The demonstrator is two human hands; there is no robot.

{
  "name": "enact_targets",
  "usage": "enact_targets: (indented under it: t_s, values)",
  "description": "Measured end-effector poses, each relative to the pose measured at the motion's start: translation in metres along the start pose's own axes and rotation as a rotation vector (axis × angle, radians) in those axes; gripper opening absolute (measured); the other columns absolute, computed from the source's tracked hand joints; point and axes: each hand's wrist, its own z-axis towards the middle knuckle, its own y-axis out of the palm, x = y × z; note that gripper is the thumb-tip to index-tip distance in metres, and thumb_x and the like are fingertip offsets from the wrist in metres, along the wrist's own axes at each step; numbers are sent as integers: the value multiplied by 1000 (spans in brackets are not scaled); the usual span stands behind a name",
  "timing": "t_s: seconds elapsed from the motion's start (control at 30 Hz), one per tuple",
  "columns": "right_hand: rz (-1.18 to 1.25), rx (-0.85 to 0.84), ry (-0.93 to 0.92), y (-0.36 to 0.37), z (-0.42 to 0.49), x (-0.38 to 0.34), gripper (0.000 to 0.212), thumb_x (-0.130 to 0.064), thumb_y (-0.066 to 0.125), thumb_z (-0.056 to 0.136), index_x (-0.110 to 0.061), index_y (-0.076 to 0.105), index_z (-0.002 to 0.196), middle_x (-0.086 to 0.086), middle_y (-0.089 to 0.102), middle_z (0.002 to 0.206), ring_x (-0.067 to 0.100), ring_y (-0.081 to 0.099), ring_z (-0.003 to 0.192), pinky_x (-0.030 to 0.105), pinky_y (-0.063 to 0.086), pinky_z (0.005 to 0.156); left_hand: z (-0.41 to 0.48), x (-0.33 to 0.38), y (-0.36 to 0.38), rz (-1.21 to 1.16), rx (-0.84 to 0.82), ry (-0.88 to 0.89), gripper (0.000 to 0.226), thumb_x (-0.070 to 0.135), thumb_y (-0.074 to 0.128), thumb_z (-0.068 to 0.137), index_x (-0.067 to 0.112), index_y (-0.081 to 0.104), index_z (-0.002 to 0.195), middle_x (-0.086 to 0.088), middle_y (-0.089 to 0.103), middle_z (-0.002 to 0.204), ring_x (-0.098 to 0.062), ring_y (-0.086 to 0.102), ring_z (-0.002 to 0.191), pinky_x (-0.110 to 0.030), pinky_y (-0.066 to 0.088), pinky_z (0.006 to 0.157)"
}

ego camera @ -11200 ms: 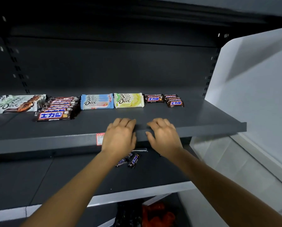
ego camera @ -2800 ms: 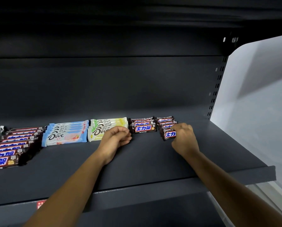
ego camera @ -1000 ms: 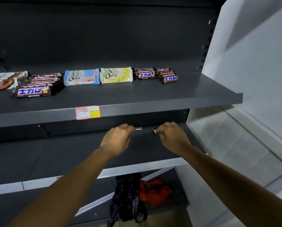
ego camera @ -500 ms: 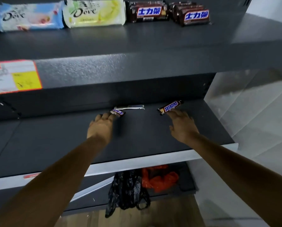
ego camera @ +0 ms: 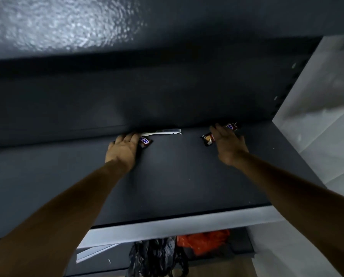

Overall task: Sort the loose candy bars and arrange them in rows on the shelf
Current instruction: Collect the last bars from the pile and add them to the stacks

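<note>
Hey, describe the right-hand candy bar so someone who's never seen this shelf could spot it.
Find the dark lower shelf and follow it to the back right corner, beside the pale side wall. A brown-wrapped candy bar lies slanted there under the fingers of the right hand. The other bar, by the left hand, sits next to a white paper strip; this one does not.
</note>
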Motion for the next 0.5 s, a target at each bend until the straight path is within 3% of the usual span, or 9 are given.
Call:
enact_targets:
  t_s: [0.2, 0.33, 0.5]
  values:
    - [-71, 46, -61, 5, 18, -8, 54, -6, 45, 89, -17, 32, 139, 0, 30, 147, 22, 21, 137, 41, 29, 103, 10, -2, 3, -103, 64, 22, 47, 17, 49, 90, 21, 39, 136, -9, 50, 133, -33, 44, 119, -39, 37, 97]
    - [-113, 30, -77, 1, 15, -12, 51, -7, 51, 85, -20, 42, 133, -2, 43, 137, 22, 30, 129, 41, 31, 101, 6, 3, -3, -102, 16, 112, 46, 31, 48, 93, 34, 39, 137, -7, 46, 132, -32, 43, 120, -38, 37, 99]
    - [-112, -8, -90, -4, -2, -23, 50, -9, 52, 84, -25, 44, 131, -2, 47, 131, 24, 35, 122, 44, 34, 97, -13, 9, -9, -44, -77, 216, 50, 30, 44, 94, 43, 30, 141, -7, 42, 126, -32, 48, 112, -38, 41, 96]
